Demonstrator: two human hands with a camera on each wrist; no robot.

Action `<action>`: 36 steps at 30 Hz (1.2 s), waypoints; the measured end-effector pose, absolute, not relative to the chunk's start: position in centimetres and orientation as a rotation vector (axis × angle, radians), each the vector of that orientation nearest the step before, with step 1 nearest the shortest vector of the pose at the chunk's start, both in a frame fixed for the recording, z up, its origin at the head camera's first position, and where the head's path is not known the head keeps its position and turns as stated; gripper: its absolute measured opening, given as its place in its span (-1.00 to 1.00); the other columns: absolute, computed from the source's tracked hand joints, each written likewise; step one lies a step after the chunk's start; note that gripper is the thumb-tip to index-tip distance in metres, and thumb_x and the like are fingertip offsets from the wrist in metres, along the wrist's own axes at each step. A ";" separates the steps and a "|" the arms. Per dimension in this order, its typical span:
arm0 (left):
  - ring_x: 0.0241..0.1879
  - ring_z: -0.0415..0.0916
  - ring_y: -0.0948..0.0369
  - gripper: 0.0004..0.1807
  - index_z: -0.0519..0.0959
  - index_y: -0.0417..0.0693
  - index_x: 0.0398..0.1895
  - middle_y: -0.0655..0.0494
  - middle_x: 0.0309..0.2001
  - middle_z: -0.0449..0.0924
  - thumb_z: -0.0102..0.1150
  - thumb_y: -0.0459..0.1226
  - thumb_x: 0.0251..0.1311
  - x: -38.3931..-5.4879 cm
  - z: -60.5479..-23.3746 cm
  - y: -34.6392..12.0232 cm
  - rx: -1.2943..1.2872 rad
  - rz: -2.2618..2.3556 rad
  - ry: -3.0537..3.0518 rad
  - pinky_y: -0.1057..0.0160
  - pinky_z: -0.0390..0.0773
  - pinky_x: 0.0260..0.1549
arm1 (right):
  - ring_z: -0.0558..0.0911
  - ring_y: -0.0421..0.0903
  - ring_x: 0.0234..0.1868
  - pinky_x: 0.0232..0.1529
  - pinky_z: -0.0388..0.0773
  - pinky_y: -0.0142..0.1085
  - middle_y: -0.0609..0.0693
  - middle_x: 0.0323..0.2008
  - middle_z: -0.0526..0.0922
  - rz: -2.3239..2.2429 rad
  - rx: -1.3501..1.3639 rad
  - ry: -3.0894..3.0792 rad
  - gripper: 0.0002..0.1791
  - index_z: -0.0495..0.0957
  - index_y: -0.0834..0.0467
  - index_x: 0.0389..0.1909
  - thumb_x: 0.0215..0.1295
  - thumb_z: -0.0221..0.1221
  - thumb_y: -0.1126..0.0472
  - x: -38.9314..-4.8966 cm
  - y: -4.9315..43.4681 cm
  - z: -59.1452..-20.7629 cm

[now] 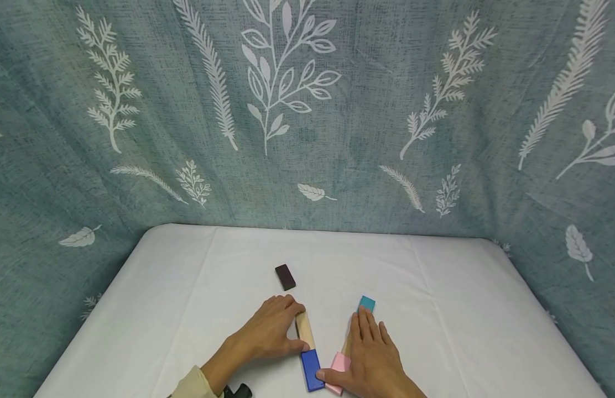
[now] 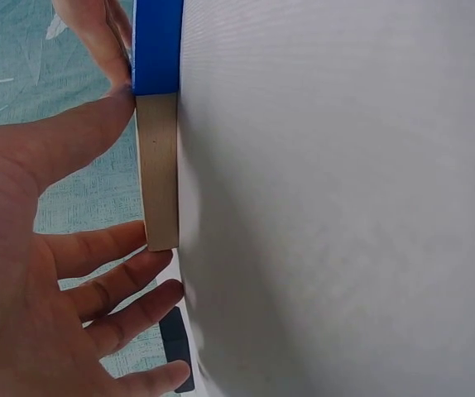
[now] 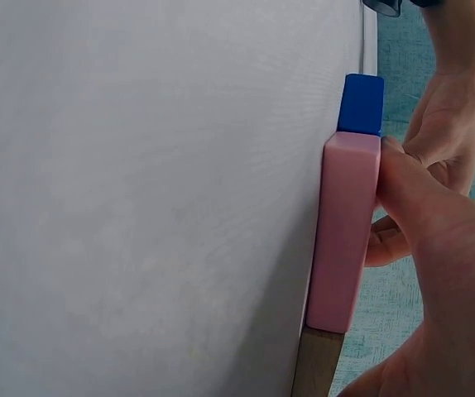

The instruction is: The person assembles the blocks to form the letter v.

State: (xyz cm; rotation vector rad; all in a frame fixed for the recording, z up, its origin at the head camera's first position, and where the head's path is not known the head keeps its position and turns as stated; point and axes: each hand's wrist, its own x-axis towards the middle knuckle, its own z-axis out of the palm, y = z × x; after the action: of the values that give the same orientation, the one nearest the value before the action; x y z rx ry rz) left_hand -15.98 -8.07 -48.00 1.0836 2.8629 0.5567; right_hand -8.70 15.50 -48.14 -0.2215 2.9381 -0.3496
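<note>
My left hand (image 1: 270,330) spans a plain wooden block (image 1: 305,331), thumb near one end and index finger at the other. A blue block (image 1: 312,370) sits end to end with it, on the near side. My right hand (image 1: 376,354) lies with fingers extended along a second row: a teal block (image 1: 367,303), a second wooden block (image 1: 345,346) mostly hidden by the hand, and a pink block (image 1: 341,362). In the right wrist view the right thumb rests at the pink block's end, beside the blue block. The two rows form a V shape.
A dark brown block (image 1: 285,277) lies apart, farther back on the white table (image 1: 437,342). Behind the table hangs a green-blue curtain (image 1: 362,110) with white leaf prints. A black device (image 1: 239,391) shows by the left wrist.
</note>
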 end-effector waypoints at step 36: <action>0.14 0.44 0.12 -0.26 0.47 -0.07 0.32 0.08 0.18 0.44 0.35 0.12 0.18 -16.7 -47.2 -8.0 0.960 0.698 2.911 0.03 0.47 0.13 | 0.01 0.29 0.56 0.47 -0.05 0.23 0.41 0.54 -0.06 -0.353 -0.196 2.913 0.62 0.03 0.48 0.51 -0.21 -0.01 -0.82 -8.8 15.6 -47.8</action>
State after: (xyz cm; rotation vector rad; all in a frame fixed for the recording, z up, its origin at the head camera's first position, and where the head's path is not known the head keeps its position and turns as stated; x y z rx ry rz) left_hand -16.66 -7.98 -47.21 0.9595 2.9106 0.6977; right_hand -8.75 15.59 -47.75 -0.1955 2.9125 -0.3528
